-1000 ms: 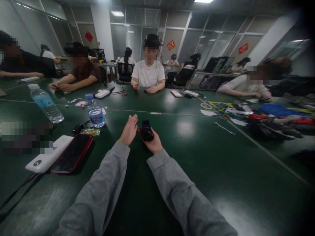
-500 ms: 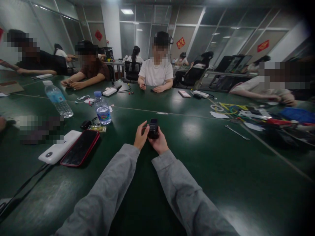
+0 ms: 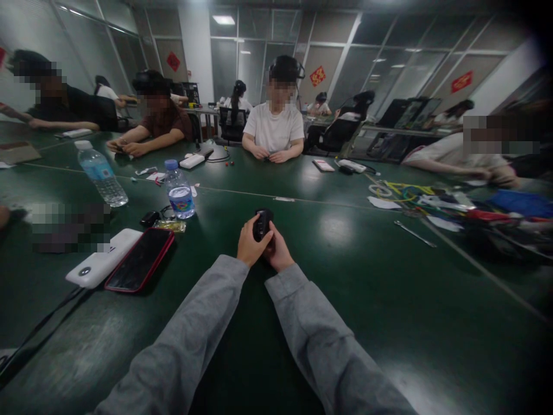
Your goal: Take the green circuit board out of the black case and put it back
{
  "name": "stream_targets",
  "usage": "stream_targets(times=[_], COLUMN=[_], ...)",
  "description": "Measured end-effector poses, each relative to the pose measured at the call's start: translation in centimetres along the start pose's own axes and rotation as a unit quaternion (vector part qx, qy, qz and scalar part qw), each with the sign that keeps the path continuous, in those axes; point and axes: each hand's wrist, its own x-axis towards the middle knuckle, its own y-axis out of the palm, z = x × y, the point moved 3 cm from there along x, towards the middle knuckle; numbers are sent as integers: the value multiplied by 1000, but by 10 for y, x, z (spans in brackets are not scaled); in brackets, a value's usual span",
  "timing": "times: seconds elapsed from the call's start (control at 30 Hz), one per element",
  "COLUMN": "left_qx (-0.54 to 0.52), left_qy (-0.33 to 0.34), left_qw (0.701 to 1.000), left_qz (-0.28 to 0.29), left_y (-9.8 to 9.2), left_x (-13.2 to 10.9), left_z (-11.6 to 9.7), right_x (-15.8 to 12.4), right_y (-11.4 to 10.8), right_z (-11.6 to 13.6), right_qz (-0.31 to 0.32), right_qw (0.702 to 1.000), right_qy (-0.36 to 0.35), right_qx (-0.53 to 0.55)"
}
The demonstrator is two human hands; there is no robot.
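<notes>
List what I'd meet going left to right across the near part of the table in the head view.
White power bank → red-cased phone → left hand → black device, gripped by both hands → right hand → metal wrench.

Black device [image 3: 261, 222], grey sleeves [image 3: 203, 323] — dark green table [image 3: 389, 288], red-edged phone [image 3: 140, 259], white power bank [image 3: 101, 265].

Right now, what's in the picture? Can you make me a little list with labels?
Left hand: wrapped around a small black device
Right hand: holds the same device from the other side
Table: dark green
Nearby, to the left: red-cased phone, white power bank, water bottle
Across the table: person in a white shirt, seated
</notes>
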Motion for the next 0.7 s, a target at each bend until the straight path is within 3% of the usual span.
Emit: stream_targets(times=[0.23, 0.37, 0.53, 0.6, 0.7], left_qx=[-9, -34, -55, -93, -174], left_qy=[-40, -41, -23, -54, -172], left_qw=[999, 998, 997, 993, 968], left_qz=[11, -32, -42, -50, -51], left_y=[-1, -1, -5, -9, -15], left_x=[3, 0, 8, 15, 24], left_z=[2, -6, -10, -3, 15], right_x=[-1, 6, 15, 15, 13], right_y=[6, 0, -10, -10, -7], right_z=[0, -2, -1, 1, 3], right_qz=[45, 39, 8, 27, 73], right_qw=[999, 998, 998, 996, 994], right_qy=[-20, -21, -6, -3, 8], right_qx=[21, 45, 65, 79, 87])
